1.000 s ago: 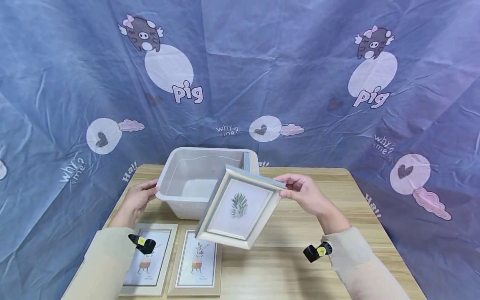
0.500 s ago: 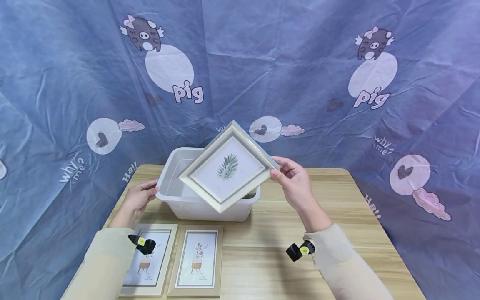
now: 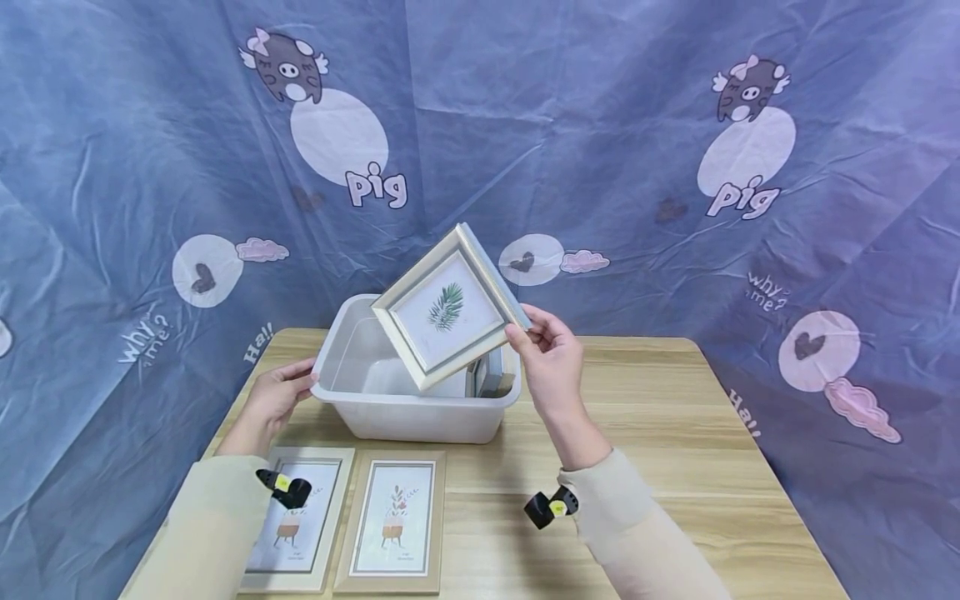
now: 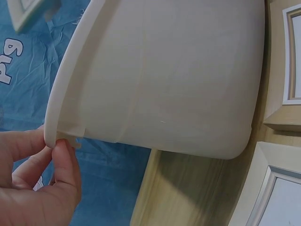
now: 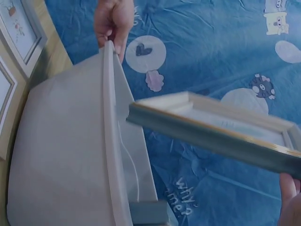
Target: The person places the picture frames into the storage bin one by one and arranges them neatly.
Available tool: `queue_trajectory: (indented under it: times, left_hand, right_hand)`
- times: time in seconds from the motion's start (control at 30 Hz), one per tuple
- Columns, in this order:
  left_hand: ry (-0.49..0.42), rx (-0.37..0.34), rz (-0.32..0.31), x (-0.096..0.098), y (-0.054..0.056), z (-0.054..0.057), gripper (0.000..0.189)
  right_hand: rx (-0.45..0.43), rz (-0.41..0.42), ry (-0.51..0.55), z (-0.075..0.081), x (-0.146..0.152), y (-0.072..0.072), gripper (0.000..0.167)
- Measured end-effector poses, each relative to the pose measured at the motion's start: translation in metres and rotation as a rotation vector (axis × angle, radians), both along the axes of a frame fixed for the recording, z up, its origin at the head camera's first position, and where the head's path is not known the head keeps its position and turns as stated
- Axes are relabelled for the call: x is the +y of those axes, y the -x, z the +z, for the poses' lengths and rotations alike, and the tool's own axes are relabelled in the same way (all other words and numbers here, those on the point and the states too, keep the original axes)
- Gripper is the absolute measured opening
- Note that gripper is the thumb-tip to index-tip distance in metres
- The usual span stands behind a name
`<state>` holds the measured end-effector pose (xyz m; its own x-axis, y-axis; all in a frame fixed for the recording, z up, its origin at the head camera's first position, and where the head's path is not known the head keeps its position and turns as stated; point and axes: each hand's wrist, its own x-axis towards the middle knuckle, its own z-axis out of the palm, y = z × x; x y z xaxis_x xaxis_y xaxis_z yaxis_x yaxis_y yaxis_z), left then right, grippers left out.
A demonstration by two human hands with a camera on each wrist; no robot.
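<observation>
My right hand [image 3: 553,354] pinches one corner of a cream picture frame [image 3: 482,333] with a green leaf print, tilted above a white plastic tub [image 3: 420,421]. In the right wrist view the same picture frame [image 5: 211,134] shows its blue-grey outer edge beside the tub's rim. Thumb and fingers of my left hand [image 3: 276,396] grip the tub's left rim; the left wrist view shows this hand [image 4: 42,169] pinching the lip. Inside the tub's right end, another picture frame [image 3: 493,373] stands on edge, partly hidden by the held one.
Two picture frames with plant-pot prints lie face up in front of the tub: a cream one [image 3: 333,521] partly under my left sleeve and a light wood one [image 3: 437,525] beside it. Wooden table [image 3: 637,442] extends to the right. A blue patterned cloth [image 3: 480,100] hangs behind.
My right hand has lifted the leaf-print picture frame and carried it left, from the tub's front right to above it, turning it on the way. My left hand stays on the rim.
</observation>
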<state>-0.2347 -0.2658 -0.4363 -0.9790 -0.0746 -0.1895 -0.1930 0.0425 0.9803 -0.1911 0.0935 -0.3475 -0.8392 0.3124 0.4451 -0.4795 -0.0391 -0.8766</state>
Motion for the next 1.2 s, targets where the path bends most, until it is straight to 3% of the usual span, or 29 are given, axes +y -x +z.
queue_trajectory:
  times: [0.13, 0.37, 0.6, 0.8, 1.2]
  left_hand:
    - [-0.006, 0.005, -0.001, 0.001, 0.000, 0.001, 0.048]
    - [-0.009, -0.003, -0.005, 0.001, 0.000, 0.002, 0.047]
    - [0.003, -0.017, -0.014, 0.001, 0.000, 0.003, 0.048]
    - [0.008, -0.022, -0.009, 0.000, 0.001, 0.001, 0.049]
    - [-0.026, 0.012, 0.001, -0.002, 0.000, 0.000, 0.049]
  right_hand:
    - [-0.005, -0.121, -0.082, -0.005, -0.011, 0.001, 0.031]
    - [-0.023, -0.232, -0.113, -0.017, -0.029, 0.005, 0.032]
    - [-0.066, -0.290, -0.113, -0.029, -0.040, 0.009, 0.030]
    - [-0.091, -0.317, -0.173, -0.041, -0.048, 0.012, 0.031]
    - [-0.143, -0.359, -0.254, -0.060, -0.057, 0.011, 0.032]
